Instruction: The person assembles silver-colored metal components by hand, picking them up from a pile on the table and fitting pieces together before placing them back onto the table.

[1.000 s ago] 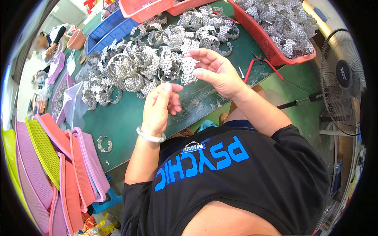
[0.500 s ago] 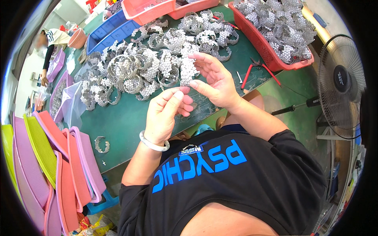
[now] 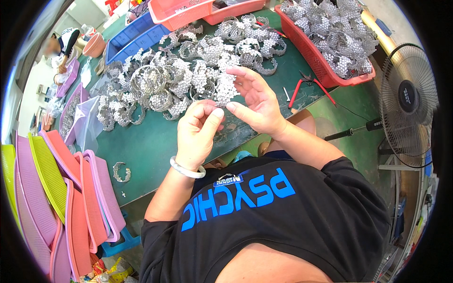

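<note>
A silver openwork band [image 3: 225, 89], like a wide bracelet of small linked pieces, stands in front of the heap at the table's near edge. My left hand [image 3: 197, 134] pinches its lower end between thumb and forefinger. On its other side my right hand [image 3: 260, 101] curves round it, thumb at the lower end and forefinger at the upper end. Just behind lies a large heap of similar silver bands [image 3: 163, 80], many curled into rings. A light bangle [image 3: 188, 171] circles my left wrist.
Red-handled pliers [image 3: 297, 89] and a small metal pin [image 3: 286, 94] lie right of my hands. A red basket [image 3: 306, 54] full of bands stands behind them. At left are stacked coloured baskets [image 3: 49, 188] and one loose band [image 3: 121, 172]. A fan [image 3: 408, 99] stands at right; a person works far left.
My left hand has turned slightly, its fingers curling in closer at the band's lower end. The right hand stays almost in place. The far person's arm has moved.
</note>
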Tool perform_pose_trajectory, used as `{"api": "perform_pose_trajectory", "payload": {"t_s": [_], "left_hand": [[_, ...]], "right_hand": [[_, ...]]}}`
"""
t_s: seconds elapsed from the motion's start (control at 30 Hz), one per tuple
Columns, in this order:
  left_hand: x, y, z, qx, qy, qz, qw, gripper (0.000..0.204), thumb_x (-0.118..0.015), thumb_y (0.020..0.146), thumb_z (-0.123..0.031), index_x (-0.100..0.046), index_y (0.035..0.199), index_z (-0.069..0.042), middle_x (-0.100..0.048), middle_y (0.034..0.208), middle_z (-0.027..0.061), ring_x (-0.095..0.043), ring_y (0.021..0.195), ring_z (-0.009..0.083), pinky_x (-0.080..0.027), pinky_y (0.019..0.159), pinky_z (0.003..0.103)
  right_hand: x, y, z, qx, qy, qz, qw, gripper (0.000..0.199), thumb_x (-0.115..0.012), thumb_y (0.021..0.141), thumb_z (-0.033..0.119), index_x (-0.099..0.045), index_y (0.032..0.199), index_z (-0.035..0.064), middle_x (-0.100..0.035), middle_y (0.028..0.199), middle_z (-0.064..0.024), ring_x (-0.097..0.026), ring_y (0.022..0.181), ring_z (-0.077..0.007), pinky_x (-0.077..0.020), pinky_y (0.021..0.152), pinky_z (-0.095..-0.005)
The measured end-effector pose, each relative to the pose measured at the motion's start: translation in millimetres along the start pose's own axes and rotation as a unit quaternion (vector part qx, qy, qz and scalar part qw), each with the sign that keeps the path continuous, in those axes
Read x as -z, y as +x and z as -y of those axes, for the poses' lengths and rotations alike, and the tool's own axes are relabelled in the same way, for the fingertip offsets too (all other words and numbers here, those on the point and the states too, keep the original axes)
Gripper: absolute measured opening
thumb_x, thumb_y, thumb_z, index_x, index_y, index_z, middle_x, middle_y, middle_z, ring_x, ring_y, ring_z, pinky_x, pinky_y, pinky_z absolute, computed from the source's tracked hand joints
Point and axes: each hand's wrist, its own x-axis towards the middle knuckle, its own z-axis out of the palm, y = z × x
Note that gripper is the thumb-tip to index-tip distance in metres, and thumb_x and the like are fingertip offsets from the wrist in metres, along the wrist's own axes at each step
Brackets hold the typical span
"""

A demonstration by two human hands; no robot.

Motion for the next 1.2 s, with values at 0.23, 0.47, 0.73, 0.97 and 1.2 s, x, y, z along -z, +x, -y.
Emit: {"api": "perform_pose_trajectory", "payload": {"t_s": [0.23, 0.47, 0.73, 0.97, 1.2], "left_hand": [[2.2, 2.5, 3.1, -0.047, 0.025, -0.002, 0.999, 0.002, -0.058, 0.080, 0.001, -0.058, 0.080, 0.003, -0.053, 0.099, 0.0098, -0.057, 0.072, 0.0122, -0.048, 0.064, 0.024], [1.8, 2.4, 2.4, -0.115, 0.099, -0.014, 0.988, 0.003, -0.059, 0.078, 0.004, -0.059, 0.078, 0.002, -0.055, 0.096, 0.0086, -0.055, 0.073, 0.0095, -0.046, 0.064, 0.021], [0.5, 1.2, -1.7, -0.126, 0.130, -0.020, 0.983, 0.005, -0.061, 0.076, 0.004, -0.057, 0.075, 0.000, -0.055, 0.095, 0.0074, -0.051, 0.072, 0.0069, -0.043, 0.063, 0.019], [-1.0, 4.0, 3.7, -0.093, 0.031, -0.027, 0.995, 0.016, -0.063, 0.075, 0.003, -0.049, 0.084, -0.001, -0.054, 0.090, 0.0067, -0.053, 0.075, 0.0075, -0.045, 0.065, 0.019], [-3.2, 7.3, 2.6, -0.051, 0.012, -0.017, 0.998, 0.025, -0.061, 0.077, 0.004, -0.050, 0.099, 0.000, -0.053, 0.088, 0.0046, -0.052, 0.076, 0.0070, -0.045, 0.067, 0.018]], "right_hand": [[-1.5, -0.5, -0.5, -0.020, 0.064, 0.005, 0.998, 0.065, -0.056, 0.072, -0.008, -0.026, 0.129, -0.0009, -0.036, 0.127, -0.0134, -0.033, 0.122, -0.0203, -0.0257, 0.101, -0.0337], [-1.2, 0.5, 0.1, -0.012, 0.071, 0.011, 0.997, 0.069, -0.057, 0.070, -0.008, -0.025, 0.131, 0.0001, -0.036, 0.128, -0.0130, -0.032, 0.124, -0.0211, -0.0259, 0.102, -0.0350], [0.1, -0.6, 0.5, -0.012, 0.045, 0.017, 0.999, 0.070, -0.058, 0.070, -0.009, -0.024, 0.131, 0.0012, -0.035, 0.128, -0.0132, -0.031, 0.124, -0.0212, -0.0248, 0.102, -0.0349], [-0.9, -1.3, -1.4, -0.003, 0.051, 0.015, 0.999, 0.070, -0.058, 0.070, -0.011, -0.025, 0.130, 0.0018, -0.036, 0.129, -0.0141, -0.031, 0.124, -0.0219, -0.0223, 0.104, -0.0348], [0.9, -2.3, -1.0, -0.004, 0.027, 0.004, 1.000, 0.068, -0.058, 0.070, -0.010, -0.027, 0.130, 0.0018, -0.037, 0.129, -0.0136, -0.032, 0.124, -0.0215, -0.0224, 0.104, -0.0349]]}}
